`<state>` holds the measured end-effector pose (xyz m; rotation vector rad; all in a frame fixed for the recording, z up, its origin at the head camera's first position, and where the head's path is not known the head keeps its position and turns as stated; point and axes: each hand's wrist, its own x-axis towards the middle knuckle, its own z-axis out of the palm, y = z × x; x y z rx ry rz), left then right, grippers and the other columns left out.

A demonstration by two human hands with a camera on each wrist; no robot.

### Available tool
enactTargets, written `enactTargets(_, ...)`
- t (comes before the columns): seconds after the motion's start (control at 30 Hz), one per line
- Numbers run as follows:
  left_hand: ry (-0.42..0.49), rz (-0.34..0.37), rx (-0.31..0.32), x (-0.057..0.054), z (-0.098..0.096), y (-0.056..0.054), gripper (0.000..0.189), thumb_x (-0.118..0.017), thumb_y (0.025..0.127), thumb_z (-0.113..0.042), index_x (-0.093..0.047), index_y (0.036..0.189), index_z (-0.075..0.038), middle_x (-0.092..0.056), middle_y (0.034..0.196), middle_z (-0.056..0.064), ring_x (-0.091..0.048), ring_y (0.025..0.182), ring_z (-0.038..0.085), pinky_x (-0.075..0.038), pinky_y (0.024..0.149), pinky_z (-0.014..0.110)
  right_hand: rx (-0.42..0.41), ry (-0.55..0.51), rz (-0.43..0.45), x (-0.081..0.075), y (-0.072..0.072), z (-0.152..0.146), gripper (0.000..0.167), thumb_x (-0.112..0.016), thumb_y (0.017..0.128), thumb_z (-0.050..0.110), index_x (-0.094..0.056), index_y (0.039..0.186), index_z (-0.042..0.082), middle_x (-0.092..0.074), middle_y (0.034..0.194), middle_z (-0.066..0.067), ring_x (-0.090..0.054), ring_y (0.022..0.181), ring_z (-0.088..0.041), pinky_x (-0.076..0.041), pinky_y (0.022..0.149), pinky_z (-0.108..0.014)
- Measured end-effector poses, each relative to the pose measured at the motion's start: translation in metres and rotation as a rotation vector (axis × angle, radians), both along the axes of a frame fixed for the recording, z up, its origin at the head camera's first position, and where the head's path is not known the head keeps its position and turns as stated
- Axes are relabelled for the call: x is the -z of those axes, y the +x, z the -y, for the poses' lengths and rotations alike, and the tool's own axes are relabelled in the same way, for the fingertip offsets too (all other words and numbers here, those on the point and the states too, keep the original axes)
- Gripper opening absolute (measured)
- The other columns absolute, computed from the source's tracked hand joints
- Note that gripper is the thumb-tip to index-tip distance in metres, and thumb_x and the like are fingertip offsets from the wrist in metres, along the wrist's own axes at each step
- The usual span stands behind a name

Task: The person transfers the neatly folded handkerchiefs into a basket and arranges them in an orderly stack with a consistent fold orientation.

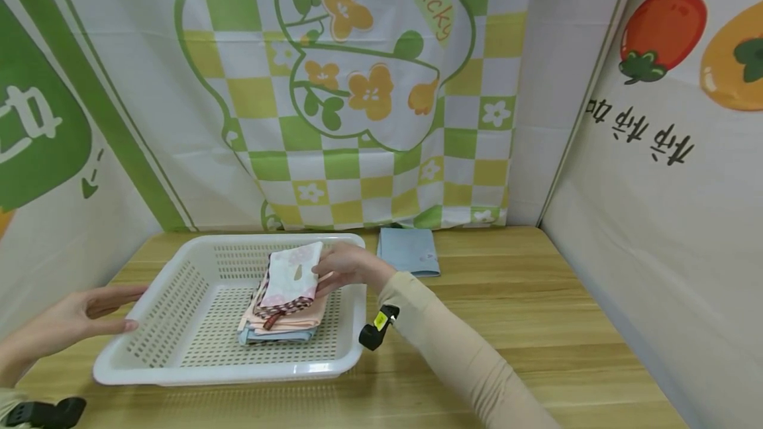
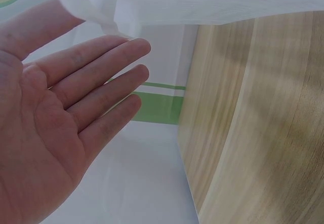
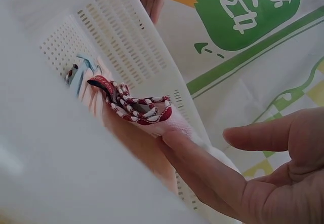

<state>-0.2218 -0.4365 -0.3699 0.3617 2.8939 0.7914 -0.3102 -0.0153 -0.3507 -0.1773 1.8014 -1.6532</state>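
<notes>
A white perforated plastic basket (image 1: pixel 197 263) stands on the wooden table. Inside it is a stack of folded cloths: a white and pink one (image 1: pixel 292 273) with a red-checked edge on top, a peach cloth (image 1: pixel 306 316) under it and a light blue cloth (image 1: pixel 277 335) lower down. My right hand (image 1: pixel 346 265) touches the right side of the top cloth with its fingertips; in the right wrist view its thumb (image 3: pixel 258 135) stands apart from the fabric. At the basket's left side is my left hand (image 1: pixel 77 320), fingers straight, close to the rim; whether they touch is hard to tell.
Behind the basket's right corner, a folded light blue cloth (image 1: pixel 408 251) lies on the table (image 1: pixel 507 323). Printed curtains (image 1: pixel 357 177) hang at the back, with white printed sheets on both sides.
</notes>
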Motion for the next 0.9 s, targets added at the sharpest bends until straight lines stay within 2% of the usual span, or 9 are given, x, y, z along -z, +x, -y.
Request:
enactTargets(0.13, -0.015, 0.009, 0.002, -0.001, -0.001, 0.000, 0.063, -0.066, 0.090, -0.029, -0.042, 0.140, 0.002, -0.052, 0.134, 0.015, -0.032, 0.092, -0.027, -0.047, 0.068, 0.018, 0.004, 0.031, -0.016, 0.000, 0.001, -0.001, 0.019, -0.049, 0.094, -0.005, -0.056, 0.107, -0.015, -0.057, 0.116, -0.032, -0.060, 0.105, -0.048, -0.056, 0.083, -0.042)
enactTargets(0.3, 0.008, 0.011, 0.002, -0.001, 0.000, 0.001, 0.063, -0.066, 0.089, -0.028, -0.042, 0.139, 0.002, -0.048, 0.122, -0.024, -0.032, 0.092, -0.028, -0.048, 0.070, 0.020, 0.013, 0.066, -0.028, -0.001, 0.002, -0.002, 0.022, -0.051, 0.094, -0.002, -0.056, 0.110, -0.016, -0.056, 0.116, -0.032, -0.062, 0.102, -0.045, -0.058, 0.079, -0.040)
enactTargets(0.37, 0.013, 0.009, -0.001, -0.001, 0.000, 0.001, 0.064, -0.067, 0.089, -0.028, -0.043, 0.139, 0.003, -0.043, 0.118, -0.031, -0.032, 0.092, -0.028, -0.048, 0.070, 0.021, 0.020, 0.074, -0.031, -0.002, 0.002, -0.003, 0.023, -0.053, 0.094, -0.001, -0.055, 0.111, -0.016, -0.054, 0.119, -0.033, -0.063, 0.100, -0.045, -0.058, 0.077, -0.040)
enactTargets(0.43, 0.010, 0.009, -0.002, -0.001, 0.000, 0.001, 0.064, -0.067, 0.089, -0.028, -0.042, 0.139, 0.003, -0.049, 0.122, -0.024, -0.032, 0.092, -0.028, -0.050, 0.070, 0.023, 0.024, 0.074, -0.030, -0.003, 0.003, -0.003, 0.026, -0.054, 0.093, 0.000, -0.054, 0.113, -0.016, -0.052, 0.120, -0.034, -0.063, 0.100, -0.044, -0.058, 0.076, -0.040)
enactTargets(0.57, 0.000, 0.015, -0.007, 0.000, -0.002, 0.001, 0.065, -0.066, 0.089, -0.029, -0.041, 0.140, 0.003, -0.053, 0.134, 0.018, -0.033, 0.090, -0.027, -0.054, 0.073, 0.036, 0.016, 0.091, -0.045, -0.006, 0.004, -0.006, 0.027, -0.055, 0.093, 0.002, -0.054, 0.114, -0.016, -0.055, 0.117, -0.033, -0.063, 0.100, -0.044, -0.058, 0.077, -0.040)
enactTargets(0.6, 0.003, 0.016, -0.008, 0.000, -0.002, 0.001, 0.065, -0.066, 0.089, -0.029, -0.041, 0.140, 0.003, -0.053, 0.134, 0.019, -0.033, 0.090, -0.027, -0.054, 0.074, 0.041, 0.008, 0.098, -0.055, -0.006, 0.004, -0.006, 0.027, -0.055, 0.094, 0.002, -0.055, 0.113, -0.016, -0.057, 0.115, -0.034, -0.063, 0.100, -0.045, -0.058, 0.078, -0.041)
enactTargets(0.7, 0.018, 0.013, -0.010, 0.000, -0.002, 0.001, 0.065, -0.067, 0.089, -0.029, -0.041, 0.140, 0.004, -0.055, 0.129, -0.001, -0.033, 0.091, -0.027, -0.054, 0.075, 0.045, -0.017, 0.119, -0.083, -0.007, 0.004, -0.009, 0.027, -0.054, 0.094, 0.003, -0.055, 0.112, -0.017, -0.059, 0.111, -0.034, -0.063, 0.102, -0.045, -0.058, 0.079, -0.040)
enactTargets(0.8, 0.031, 0.012, -0.007, 0.000, -0.001, 0.001, 0.065, -0.067, 0.089, -0.028, -0.042, 0.140, 0.004, -0.045, 0.118, -0.030, -0.032, 0.092, -0.028, -0.054, 0.072, 0.032, -0.027, 0.132, -0.103, -0.007, 0.004, -0.012, 0.029, -0.055, 0.094, 0.004, -0.054, 0.113, -0.017, -0.059, 0.112, -0.035, -0.063, 0.102, -0.045, -0.058, 0.079, -0.040)
enactTargets(0.9, 0.036, 0.007, 0.000, 0.001, 0.000, 0.001, 0.064, -0.066, 0.089, -0.028, -0.042, 0.139, 0.003, -0.037, 0.111, -0.042, -0.032, 0.093, -0.028, -0.049, 0.069, 0.020, -0.016, 0.142, -0.110, -0.007, 0.003, -0.015, 0.034, -0.056, 0.094, 0.006, -0.052, 0.118, -0.017, -0.057, 0.114, -0.036, -0.064, 0.101, -0.044, -0.058, 0.078, -0.040)
